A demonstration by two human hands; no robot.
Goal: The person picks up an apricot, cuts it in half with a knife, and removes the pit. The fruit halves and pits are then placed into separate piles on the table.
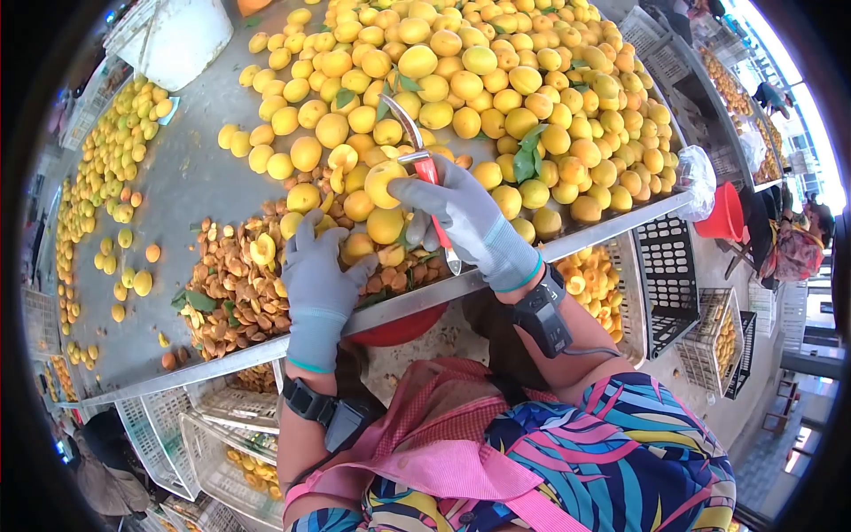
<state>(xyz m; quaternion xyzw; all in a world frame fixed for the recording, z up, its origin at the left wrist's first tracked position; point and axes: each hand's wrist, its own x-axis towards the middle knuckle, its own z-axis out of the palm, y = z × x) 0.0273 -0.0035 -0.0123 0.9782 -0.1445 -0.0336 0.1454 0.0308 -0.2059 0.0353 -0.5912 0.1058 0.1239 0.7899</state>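
My right hand (456, 208), in a grey knit glove, is closed around a red-handled curved knife (427, 168). The hooked blade points up and away, over the apricots. A yellow apricot (383, 183) sits right at the index fingertip. Below that hand lies another whole apricot (385, 226). My left hand (321, 277), gloved the same way, reaches palm down over the table edge with its fingers apart, beside a few apricots and the heap of brown pits (232, 301). A split apricot half (262, 249) rests on those pits.
A large apricot pile (496, 80) covers the back of the metal table (177, 222). More fruit (115, 151) lies along the left, near a white bucket (182, 40). Crates (669, 275) stand right and below; a red basin (399, 328) is under the edge. Other people are at the right.
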